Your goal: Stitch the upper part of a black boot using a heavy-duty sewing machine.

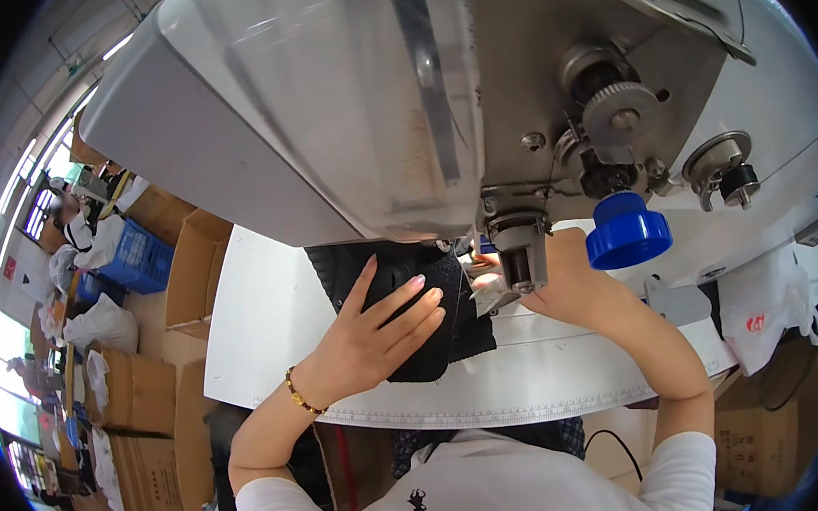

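Observation:
My left hand lies flat with fingers spread on a piece of black fabric, which rests on the white sewing table. Over the fabric's far edge stands the head of a sewing machine, with a lit spot by its needle area. On the right, my right hand reaches in behind the metal parts beside the needle. Those parts hide its fingers, so what they touch cannot be made out. A blue knob sticks out from the machine just above my right wrist.
A ruler scale runs along the table's near edge. White plastic bags hang at the right. Cardboard boxes and a blue crate stand on the left. Further left, a person is in the background.

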